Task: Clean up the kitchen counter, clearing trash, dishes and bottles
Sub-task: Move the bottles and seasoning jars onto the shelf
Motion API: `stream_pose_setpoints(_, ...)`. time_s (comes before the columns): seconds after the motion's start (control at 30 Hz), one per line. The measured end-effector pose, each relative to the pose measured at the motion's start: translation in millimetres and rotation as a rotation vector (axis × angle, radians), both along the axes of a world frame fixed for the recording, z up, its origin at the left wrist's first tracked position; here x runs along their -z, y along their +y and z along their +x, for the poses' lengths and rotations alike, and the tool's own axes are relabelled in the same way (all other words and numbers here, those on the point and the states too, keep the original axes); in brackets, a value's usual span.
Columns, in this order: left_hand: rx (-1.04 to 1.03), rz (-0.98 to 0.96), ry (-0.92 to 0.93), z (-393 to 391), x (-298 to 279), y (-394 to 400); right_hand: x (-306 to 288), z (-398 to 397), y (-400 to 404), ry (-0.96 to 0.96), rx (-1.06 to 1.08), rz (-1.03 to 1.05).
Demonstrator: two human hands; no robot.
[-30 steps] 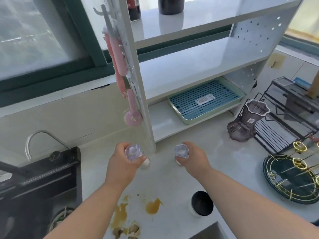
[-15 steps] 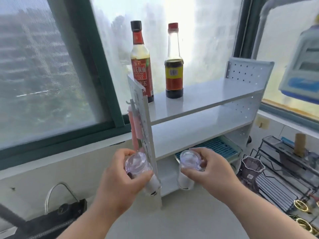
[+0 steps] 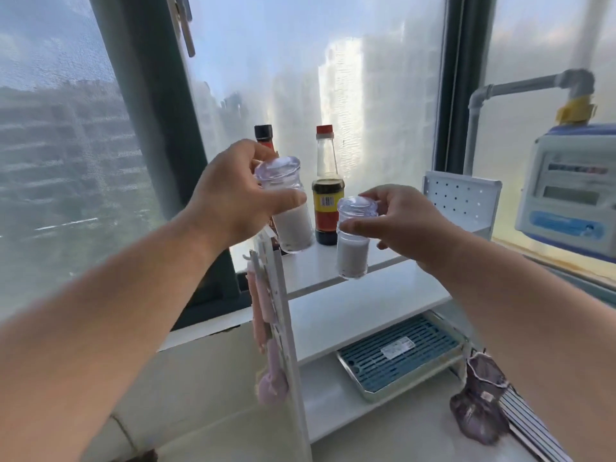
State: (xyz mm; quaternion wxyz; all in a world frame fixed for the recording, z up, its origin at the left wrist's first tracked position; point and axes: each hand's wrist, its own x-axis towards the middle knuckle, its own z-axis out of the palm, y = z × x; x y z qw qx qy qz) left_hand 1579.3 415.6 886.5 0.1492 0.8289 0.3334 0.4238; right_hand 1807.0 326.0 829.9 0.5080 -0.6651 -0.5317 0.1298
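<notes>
My left hand grips a clear jar of white powder by its neck, just under the clear lid, low over the left end of the white rack's top shelf. My right hand holds a second, similar jar by its lid, hanging over the shelf's front edge. Behind them on the top shelf stand a red-capped dark sauce bottle and a black-capped bottle, mostly hidden by my left hand.
The rack's middle shelf is bare; a blue-green drain tray lies on the lowest level. Pink utensils hang on the rack's left side panel. A purple glass vase stands on the counter at right. A gas meter hangs at far right.
Both hands have lifted the two jars from the counter up to the rack's top shelf, and my view has tilted upward toward the window.
</notes>
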Motion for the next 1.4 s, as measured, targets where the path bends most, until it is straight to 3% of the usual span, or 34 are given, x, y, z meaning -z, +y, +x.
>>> stream_pose_setpoints(0.2,-0.081,-0.108,0.274,25,5,45,1,12,55,-0.036,0.021,-0.104)
stream_pose_setpoints(0.53,-0.239,-0.093,0.383,37,31,59,7,7,86,-0.075,0.036,-0.091)
stream_pose_setpoints(0.7,-0.184,-0.155,0.403,31,28,63,16,7,84,-0.057,0.034,-0.047)
stream_pose_setpoints(0.83,-0.104,-0.215,0.218,23,31,54,29,8,72,-0.039,0.026,-0.027)
stream_pose_setpoints(1.0,-0.068,-0.081,-0.148,5,49,16,50,-3,37,-0.143,0.091,0.087)
stream_pose_setpoints(1.1,0.031,-0.091,-0.266,-10,75,-18,81,-11,13,-0.130,0.109,0.192)
stream_pose_setpoints(1.27,0.268,-0.392,-0.432,-26,152,-60,152,-26,-29,0.134,0.094,0.164)
stream_pose_setpoints(1.4,0.266,-0.686,-0.615,-32,228,-69,236,-34,-68,0.219,0.128,0.030)
